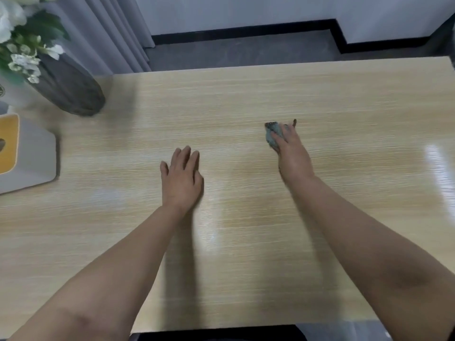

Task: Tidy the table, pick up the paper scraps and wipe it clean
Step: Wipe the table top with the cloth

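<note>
**Wiping under way**

Both forearms reach over the near edge of the surface (246, 99). The left hand (182, 178) lies flat, fingers straight, bracing. The right hand (293, 153) presses a small grey-blue cloth (272, 136), bunched and mottled, right of centre. Best to spread it flatter and sweep in overlapping passes. No scraps visible.

On one wooden table (246, 99): two bare hands, left hand (181, 179) and right hand (293, 153), one grey cloth (272, 136), one dark vase (71, 92), one tissue box (27, 153).
</note>
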